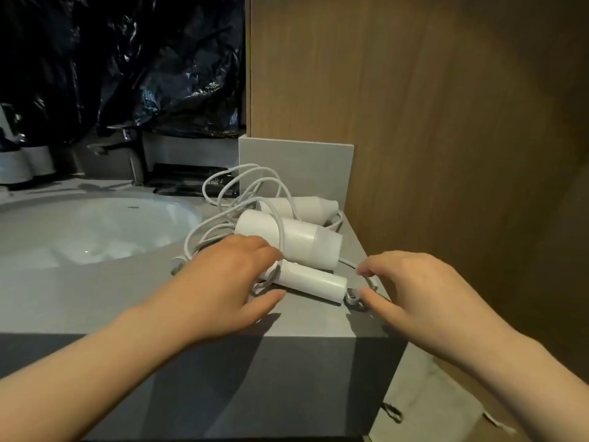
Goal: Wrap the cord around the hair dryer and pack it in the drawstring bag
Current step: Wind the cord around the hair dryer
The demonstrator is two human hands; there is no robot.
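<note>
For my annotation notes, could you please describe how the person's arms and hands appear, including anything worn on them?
Both forearms are bare, with no sleeves in view. The left hand and right hand are ungloved, and no rings, watch, bracelets or other markings are visible on either.

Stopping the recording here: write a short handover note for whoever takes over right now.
Left hand: open, resting against the hair dryer handle.
Right hand: fingers pinching the cord where it leaves the handle end.
Dryer lies on the counter right of the sink; cord loose in loops behind it.
A pale bag, apparently the drawstring bag, lies below the counter's right edge.
Done: nothing. Left: wrap the cord, bag the dryer.
</note>
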